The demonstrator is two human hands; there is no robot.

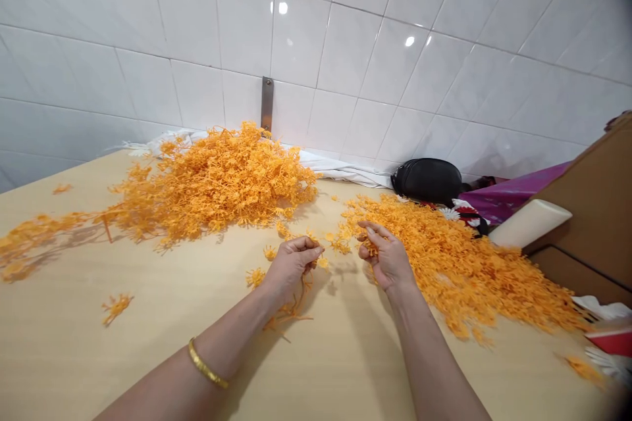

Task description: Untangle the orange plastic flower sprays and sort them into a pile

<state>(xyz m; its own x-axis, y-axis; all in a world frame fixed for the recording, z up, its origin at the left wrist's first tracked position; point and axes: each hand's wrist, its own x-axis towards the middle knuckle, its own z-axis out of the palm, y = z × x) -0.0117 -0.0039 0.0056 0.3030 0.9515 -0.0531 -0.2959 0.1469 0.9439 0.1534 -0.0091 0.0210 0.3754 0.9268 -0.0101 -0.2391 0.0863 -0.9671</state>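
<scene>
My left hand [291, 263] is closed on a sprig of orange artificial flowers [295, 308]. Its thin stems hang below the palm, and a few florets show around the fingers. To the right, my right hand [388, 255] is raised over the table with thumb and fingers curled toward each other. Orange shows between those fingertips, but I cannot make out whether it is a held piece or the pile behind. A loose orange floret [340, 243] lies just left of the right fingertips. Beside and beyond this hand spreads a heap of loose orange florets [459, 260].
A tall pile of orange flower sprigs [222, 184] stands at the back left of the table [162, 342]. Behind the florets are a black pouch [427, 179], a cream roll [533, 222] and a cardboard box [592, 210]. White tiles [345, 46] line the wall.
</scene>
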